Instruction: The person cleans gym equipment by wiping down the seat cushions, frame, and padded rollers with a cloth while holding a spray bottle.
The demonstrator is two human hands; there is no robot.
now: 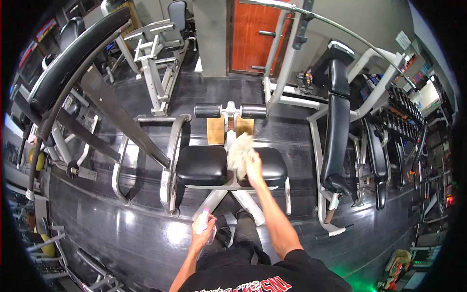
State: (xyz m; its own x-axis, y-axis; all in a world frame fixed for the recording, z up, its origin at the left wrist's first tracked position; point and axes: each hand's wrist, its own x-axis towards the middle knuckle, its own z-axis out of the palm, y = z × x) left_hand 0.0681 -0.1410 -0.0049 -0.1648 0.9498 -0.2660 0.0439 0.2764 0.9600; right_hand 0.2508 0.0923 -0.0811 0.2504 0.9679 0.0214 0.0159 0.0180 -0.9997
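My right hand (253, 168) is closed on a pale, crumpled cloth (240, 152). The cloth hangs at the inner edge of the right black padded seat (270, 165), over the gap between the two pads; whether it touches the pad I cannot tell. On the other side of the gap is the left black padded seat (202, 164). Low in front of my legs, my left hand (201, 235) is wrapped around a small spray bottle (203, 221) with a pink top. Beyond the seats stand two black foam rollers (207, 110) on a grey post.
A metal frame with a long black pad (80, 51) rises at left. An upright black bench (335, 136) and a rack with a barbell (340, 30) stand at right. Dumbbells (403, 117) line the far right. Behind is an orange-red door (253, 39); dark rubber flooring (121, 233) lies below.
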